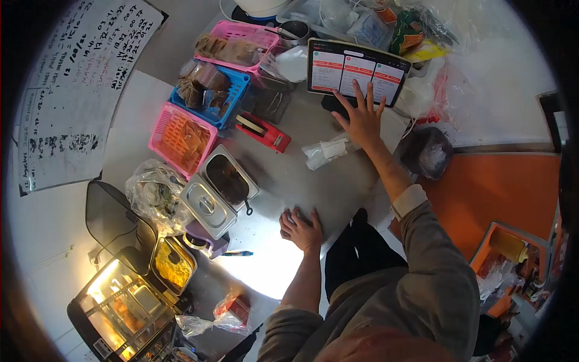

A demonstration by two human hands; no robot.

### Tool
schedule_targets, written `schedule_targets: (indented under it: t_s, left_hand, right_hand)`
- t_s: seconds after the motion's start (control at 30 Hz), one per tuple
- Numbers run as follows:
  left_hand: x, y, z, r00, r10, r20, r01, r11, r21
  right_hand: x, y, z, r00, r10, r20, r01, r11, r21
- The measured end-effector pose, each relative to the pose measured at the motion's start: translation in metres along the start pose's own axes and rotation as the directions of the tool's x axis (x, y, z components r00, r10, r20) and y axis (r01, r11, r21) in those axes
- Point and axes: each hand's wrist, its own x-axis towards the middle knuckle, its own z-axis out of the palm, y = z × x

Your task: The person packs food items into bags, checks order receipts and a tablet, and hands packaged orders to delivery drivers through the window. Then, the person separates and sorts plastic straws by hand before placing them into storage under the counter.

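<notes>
My right hand [362,119] is raised in front of a tablet [357,71], its fingers spread over the lower part of the lit screen. Whether a fingertip touches the glass I cannot tell. The screen shows several white panels with red bars. My left hand [303,230] rests on the grey tabletop [289,181], palm down with the fingers somewhat apart and nothing in them. Left of it stand a steel container [227,175] of dark sauce with a ladle handle and a lidded steel container [208,205]. A blue pen [237,253] lies nearby.
A red tape dispenser [263,132], a clear plastic packet [329,151], a pink basket [183,137] and a blue basket [211,93] stand around the table. A lit display warmer [123,301] and a tray of yellow food [173,263] are at lower left.
</notes>
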Motion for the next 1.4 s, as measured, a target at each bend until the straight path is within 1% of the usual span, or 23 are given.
schedule_targets:
  t_s: [0.2,0.3,0.4,0.5,0.7,0.83,0.9,0.93,0.97,1.0,1.03,1.07,1.1,1.13,1.17,1.23,1.27,1.33,1.37,1.4]
  left_hand:
    - [0.000,0.000,0.000,1.000,0.012,-0.010,-0.012,1.000,-0.009]
    - [0.000,-0.002,0.001,1.000,0.016,-0.003,-0.016,1.000,-0.005]
    - [0.000,-0.001,0.001,1.000,0.010,-0.009,-0.010,1.000,-0.018]
    - [-0.001,-0.002,0.002,1.000,0.011,-0.014,-0.011,1.000,-0.009]
    - [0.000,-0.001,0.001,1.000,0.012,-0.028,-0.013,1.000,-0.023]
    - [-0.002,-0.004,0.001,0.998,0.030,-0.058,-0.033,0.998,-0.058]
    - [-0.002,-0.009,0.006,0.998,0.017,-0.066,-0.021,0.998,-0.060]
    - [-0.001,-0.008,0.002,1.000,-0.002,-0.004,0.002,0.998,-0.070]
    - [0.001,-0.009,0.006,1.000,0.002,0.030,0.002,0.994,-0.110]
    - [0.000,-0.013,0.009,0.998,-0.028,0.054,0.035,0.990,-0.137]
    - [-0.002,-0.016,0.010,0.999,-0.052,0.015,0.054,0.977,-0.204]
    - [0.000,-0.017,0.002,0.998,-0.050,0.027,0.054,0.981,-0.188]
    - [-0.001,-0.014,0.003,0.997,-0.083,-0.004,0.081,0.979,-0.186]
    - [-0.001,-0.016,0.001,0.995,-0.085,-0.054,0.071,0.974,-0.217]
    - [-0.007,-0.021,-0.004,0.994,-0.055,-0.097,0.028,0.967,-0.253]
    - [-0.015,-0.029,-0.014,0.985,-0.059,-0.161,0.008,0.955,-0.298]
    - [-0.017,-0.031,-0.020,0.981,-0.035,-0.191,-0.029,0.946,-0.322]
    - [-0.034,-0.043,-0.005,0.983,-0.011,-0.183,-0.093,0.833,-0.545]
    - [-0.031,-0.054,-0.004,0.982,0.013,-0.189,-0.133,0.759,-0.637]
    - [-0.039,-0.069,-0.021,0.957,0.047,-0.288,-0.213,0.785,-0.582]
  right_hand:
    - [0.002,0.002,0.005,0.999,-0.034,0.000,0.034,0.999,-0.009]
    - [0.003,0.001,0.004,1.000,0.000,-0.001,0.000,1.000,-0.010]
    - [-0.002,-0.001,-0.004,0.992,0.054,-0.116,-0.047,0.997,0.067]
    - [-0.015,0.007,-0.001,0.976,0.090,-0.199,-0.069,0.991,0.110]
    - [-0.024,0.024,0.000,0.975,0.098,-0.201,-0.089,0.995,0.050]
    - [-0.022,0.022,-0.007,0.966,0.077,-0.246,-0.063,0.996,0.064]
    - [-0.024,0.018,-0.021,0.966,0.039,-0.254,-0.013,0.994,0.107]
    - [-0.026,0.011,-0.030,0.962,0.000,-0.275,0.043,0.988,0.149]
    - [-0.034,0.012,-0.036,0.953,-0.071,-0.293,0.118,0.983,0.144]
    - [-0.044,0.001,-0.042,0.942,-0.120,-0.315,0.176,0.972,0.156]
    - [-0.055,-0.009,-0.050,0.927,-0.168,-0.335,0.233,0.958,0.165]
    - [-0.069,-0.025,-0.067,0.938,-0.187,-0.293,0.266,0.929,0.258]
    - [-0.082,-0.038,-0.080,0.941,-0.196,-0.276,0.261,0.939,0.223]
    - [-0.100,-0.046,-0.081,0.932,-0.236,-0.275,0.309,0.914,0.263]
    - [-0.125,-0.054,-0.082,0.925,-0.260,-0.276,0.335,0.900,0.277]
    - [-0.166,-0.077,-0.099,0.919,-0.307,-0.247,0.380,0.856,0.350]
    - [-0.183,-0.091,-0.111,0.920,-0.337,-0.198,0.389,0.841,0.376]
    - [-0.212,-0.116,-0.140,0.911,-0.397,-0.115,0.402,0.789,0.464]
    - [-0.218,-0.136,-0.152,0.900,-0.426,-0.090,0.404,0.740,0.538]
    - [-0.227,-0.153,-0.163,0.887,-0.458,-0.059,0.395,0.687,0.610]
